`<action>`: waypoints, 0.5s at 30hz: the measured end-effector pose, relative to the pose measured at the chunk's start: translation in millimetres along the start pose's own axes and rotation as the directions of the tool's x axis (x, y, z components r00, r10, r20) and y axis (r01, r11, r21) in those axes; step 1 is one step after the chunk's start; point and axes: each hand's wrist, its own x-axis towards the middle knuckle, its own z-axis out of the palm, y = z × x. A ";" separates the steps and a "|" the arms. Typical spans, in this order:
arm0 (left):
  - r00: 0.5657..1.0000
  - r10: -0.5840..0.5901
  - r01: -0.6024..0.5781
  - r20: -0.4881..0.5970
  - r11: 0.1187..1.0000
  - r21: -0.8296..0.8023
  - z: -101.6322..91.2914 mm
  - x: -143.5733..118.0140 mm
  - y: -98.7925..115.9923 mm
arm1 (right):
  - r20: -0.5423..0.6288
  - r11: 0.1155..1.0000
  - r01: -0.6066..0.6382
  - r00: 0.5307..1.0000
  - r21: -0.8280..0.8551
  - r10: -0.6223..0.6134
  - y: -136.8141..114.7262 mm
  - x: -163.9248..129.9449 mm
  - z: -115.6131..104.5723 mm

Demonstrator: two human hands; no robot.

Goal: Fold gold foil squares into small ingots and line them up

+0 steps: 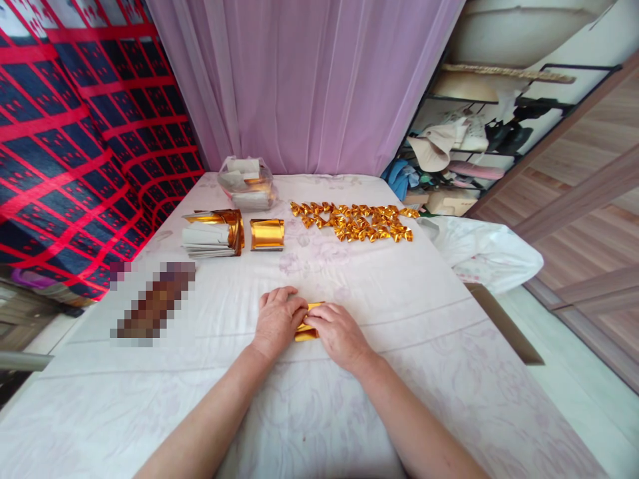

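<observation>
A sheet of gold foil paper (306,336) lies on the table at the middle front, its edges curled or folded over. My left hand (279,319) grips its left side, fingertips bent onto the paper. From the right, my right hand (340,332) presses its fingers on the same sheet, close to the left fingertips. Both hands cover much of the paper, so its exact fold is hidden. Beyond them sit a small stack of gold foil sheets (267,234) and a larger fanned stack of gold and grey sheets (212,236). Several folded gold foil pieces (369,223) lie in rows at the back right.
A clear plastic bag (247,183) of more sheets stands at the table's back edge. A blurred-out object (157,303) lies at left. The table wears a pale flowered cloth (210,379). A white plastic bag (492,256) and a shelf rack (499,100) are on the right.
</observation>
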 end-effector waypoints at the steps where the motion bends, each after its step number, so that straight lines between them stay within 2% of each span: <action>1: 1.000 0.000 0.000 -0.002 1.000 0.001 0.4 0.1 -0.2 | 0.024 1.000 0.014 1.000 0.026 -0.015 0.7 -1.2 1.5; 4: 1.000 -0.004 0.004 -0.001 1.000 -0.001 1.0 0.6 -0.6 | 0.063 0.998 0.020 0.998 0.055 -0.023 1.9 -7.2 3.0; 10: 1.000 -0.014 0.015 0.011 0.999 -0.029 1.0 2.2 -0.7 | 0.101 1.000 0.024 0.995 -0.003 -0.024 -2.9 -20.8 -6.7; 15: 0.999 -0.023 0.025 0.047 0.999 -0.036 -1.2 4.9 -0.9 | 0.187 0.997 0.015 0.982 -0.077 0.000 -7.8 -11.0 -7.1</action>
